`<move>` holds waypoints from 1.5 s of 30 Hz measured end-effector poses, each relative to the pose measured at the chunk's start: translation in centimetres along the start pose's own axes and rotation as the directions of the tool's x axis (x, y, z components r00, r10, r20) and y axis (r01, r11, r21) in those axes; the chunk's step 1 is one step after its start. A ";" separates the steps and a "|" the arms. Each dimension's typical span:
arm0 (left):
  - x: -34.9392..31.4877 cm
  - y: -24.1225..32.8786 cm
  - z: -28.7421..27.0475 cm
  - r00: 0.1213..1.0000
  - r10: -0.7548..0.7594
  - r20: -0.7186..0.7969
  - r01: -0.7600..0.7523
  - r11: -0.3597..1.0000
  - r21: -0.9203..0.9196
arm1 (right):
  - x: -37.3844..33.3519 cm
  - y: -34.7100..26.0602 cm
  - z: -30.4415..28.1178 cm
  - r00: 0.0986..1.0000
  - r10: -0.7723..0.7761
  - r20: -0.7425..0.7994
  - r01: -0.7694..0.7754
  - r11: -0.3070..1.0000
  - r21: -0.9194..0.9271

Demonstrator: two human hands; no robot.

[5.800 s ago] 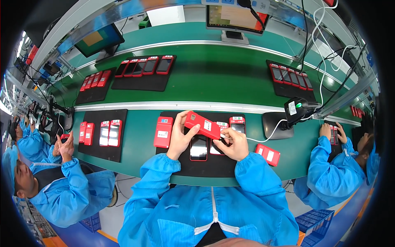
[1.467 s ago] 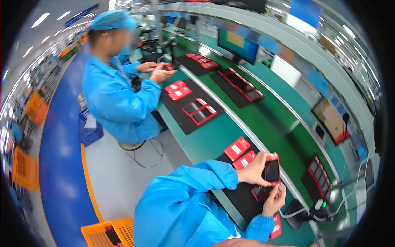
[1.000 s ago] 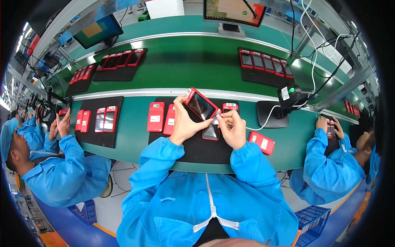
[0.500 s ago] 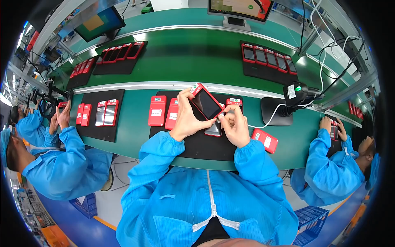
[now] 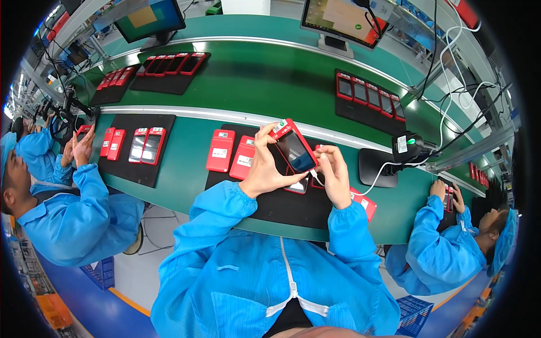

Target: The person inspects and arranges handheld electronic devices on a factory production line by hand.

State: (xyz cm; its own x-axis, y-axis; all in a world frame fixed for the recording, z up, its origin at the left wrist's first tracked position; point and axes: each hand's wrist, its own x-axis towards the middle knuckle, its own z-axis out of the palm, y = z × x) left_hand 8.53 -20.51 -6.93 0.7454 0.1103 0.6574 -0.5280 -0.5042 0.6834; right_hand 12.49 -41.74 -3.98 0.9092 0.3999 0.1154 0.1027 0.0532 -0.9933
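Observation:
My left hand (image 5: 262,170) grips a red handheld device (image 5: 295,151) with a dark screen, thumb under its lower edge and fingers at its upper left. The device is raised and tilted above a black mat (image 5: 277,211). A white cable plug (image 5: 314,174) sits at its lower edge. My right hand (image 5: 337,177) is closed at the device's lower right side, fingertips against that edge; their exact hold is partly hidden. Two red devices (image 5: 220,151) lie face down left of my hands. Another device (image 5: 296,186) is partly covered beneath the held one.
A black scanner on a stand (image 5: 382,169) stands to the right, near the white cable. Behind a pale rail, mats with rows of red devices (image 5: 369,94) lie on a green surface. A monitor (image 5: 344,22) stands farther back. Co-workers in blue (image 5: 73,208) sit on both sides.
My right hand has shifted from the device's lower corner, where it pinched the plug, up along its right side. The white plug now shows at the lower edge. The view has turned slightly.

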 end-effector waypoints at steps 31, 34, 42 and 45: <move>-0.4 -0.4 0.2 0.985 0.004 0.171 0.031 0.979 -0.202 | 0.1 -0.4 -1.2 0.853 0.298 0.429 -0.516 0.609 0.603; -0.7 -0.4 0.3 0.960 -0.042 0.276 0.102 0.973 -0.208 | 0.1 -0.7 -2.0 0.854 0.279 0.438 -0.512 0.594 0.620; -1.3 -0.5 0.4 0.881 -0.112 0.459 0.171 0.981 -0.089 | -0.2 -1.0 -3.1 0.862 0.237 0.448 -0.502 0.519 0.692; -1.4 -0.5 0.1 0.853 -0.119 0.507 0.120 0.992 0.031 | -0.3 -1.1 -3.5 0.862 0.236 0.448 -0.503 0.496 0.707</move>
State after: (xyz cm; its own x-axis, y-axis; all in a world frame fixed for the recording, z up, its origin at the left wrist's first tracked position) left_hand 7.80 -20.53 -8.24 0.9056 -0.2802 0.3185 -0.4217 -0.5137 0.7472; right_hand 13.47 -45.10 -2.99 0.6279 0.7670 -0.1320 -0.6919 0.4725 -0.5459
